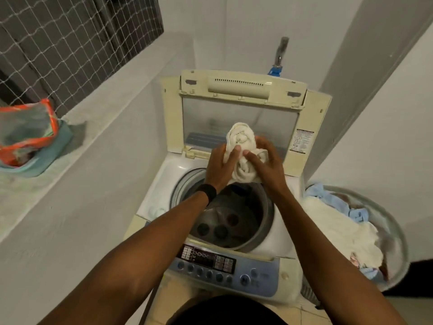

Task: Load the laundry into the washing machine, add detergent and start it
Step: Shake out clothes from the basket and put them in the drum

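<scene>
Holding bunched white cloth (241, 137) over open drum (234, 216) of washing machine (159, 198), so drop lands inside. Left hand (220, 165) and right hand (267, 168) both curl fingers (235, 153) round cloth, keeping bundle together. Lid (239, 113) stands upright behind, clearing opening. Basket (398, 245) of remaining laundry just right of machine, within reach. Detergent pouch (25, 134) waits on ledge (105, 127), left.

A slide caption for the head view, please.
The left hand and right hand grip a white cloth over the open washer drum.
</scene>
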Demonstrator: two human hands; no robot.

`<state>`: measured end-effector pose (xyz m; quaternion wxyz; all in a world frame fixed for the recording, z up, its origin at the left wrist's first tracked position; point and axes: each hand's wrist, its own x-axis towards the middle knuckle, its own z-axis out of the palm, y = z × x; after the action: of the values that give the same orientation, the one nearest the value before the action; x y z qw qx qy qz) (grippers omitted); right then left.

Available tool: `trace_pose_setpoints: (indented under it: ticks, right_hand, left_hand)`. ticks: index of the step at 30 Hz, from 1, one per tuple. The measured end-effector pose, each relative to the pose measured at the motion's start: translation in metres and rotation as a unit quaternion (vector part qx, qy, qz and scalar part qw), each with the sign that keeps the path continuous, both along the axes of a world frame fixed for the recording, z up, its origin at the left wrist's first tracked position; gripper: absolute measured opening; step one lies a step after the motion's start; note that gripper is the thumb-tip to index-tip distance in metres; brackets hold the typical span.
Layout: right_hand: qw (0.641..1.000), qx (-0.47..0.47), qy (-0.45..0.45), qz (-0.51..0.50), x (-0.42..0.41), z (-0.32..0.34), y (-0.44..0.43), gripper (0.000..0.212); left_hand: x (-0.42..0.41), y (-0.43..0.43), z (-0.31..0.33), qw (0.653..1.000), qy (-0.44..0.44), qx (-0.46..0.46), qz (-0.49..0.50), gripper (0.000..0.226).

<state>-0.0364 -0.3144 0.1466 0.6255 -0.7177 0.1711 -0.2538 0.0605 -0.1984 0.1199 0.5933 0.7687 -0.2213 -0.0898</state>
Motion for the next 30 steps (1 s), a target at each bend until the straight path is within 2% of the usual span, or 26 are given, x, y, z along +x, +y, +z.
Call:
trace_pose_setpoints:
  ticks: [2, 6, 13, 17, 18, 20, 22, 27, 30]
  right_hand:
    - [1.0, -0.007, 0.019, -0.006, 0.007, -0.014, 0.009, 0.045]
    - [0.998, -0.019, 0.047, -0.025, 0.019, -0.04, 0.029, 0.044]
    - [0.989, -0.012, 0.135, -0.065, 0.045, -0.086, 0.054, 0.041]
    - [0.974, -0.007, 0.223, -0.027, 0.055, -0.103, 0.06, 0.042]
    - [0.966, -0.007, 0.257, -0.006, 0.056, -0.108, 0.06, 0.043]
    - [0.946, -0.009, 0.322, 0.021, 0.056, -0.117, 0.059, 0.044]
    - [0.937, 0.005, 0.347, 0.023, 0.053, -0.121, 0.059, 0.04]
    - [0.942, -0.018, 0.335, 0.015, 0.039, -0.109, 0.056, 0.022]
    - [0.945, -0.021, 0.327, -0.001, 0.022, -0.101, 0.048, 0.021]
  left_hand:
    - [0.005, 0.01, -0.006, 1.0, -0.006, -0.009, 0.011, 0.032]
    - [0.022, 0.027, -0.038, 1.0, 0.024, 0.002, 0.005, 0.045]
    - [0.052, 0.056, -0.083, 0.992, 0.069, 0.094, -0.051, 0.051]
    - [0.068, 0.065, -0.099, 0.972, 0.068, 0.203, -0.097, 0.018]
    - [0.073, 0.067, -0.107, 0.963, 0.063, 0.236, -0.112, 0.018]
    - [0.079, 0.07, -0.119, 0.94, 0.073, 0.299, -0.146, 0.036]
    - [0.08, 0.07, -0.125, 0.926, 0.09, 0.33, -0.159, 0.047]
    - [0.073, 0.051, -0.112, 0.932, 0.067, 0.305, -0.186, 0.036]
    - [0.06, 0.035, -0.101, 0.931, 0.031, 0.293, -0.215, 0.03]
